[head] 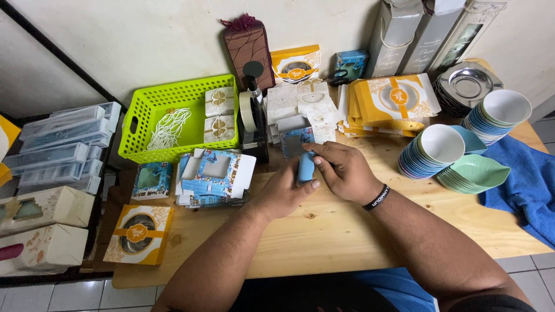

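Both forearms are reaching over the wooden table (324,237). Left hand (283,193) and right hand (344,170) are closing together on a small blue box (306,167). Flat blue box blanks (214,176) are lying just left; stacked bowls (430,151) are sitting right.

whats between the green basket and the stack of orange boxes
In the head view, a tape dispenser and flat white box blanks lie between the green basket and orange boxes.

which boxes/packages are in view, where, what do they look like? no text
Blue windowed box: centre, in both hands.
Flat blue windowed boxes: stacked left of hands.
Orange-and-white round-window box: front left.
Flat orange boxes: stacked at back right.
Tall grey boxes: against wall.
Small white boxes: in green basket.
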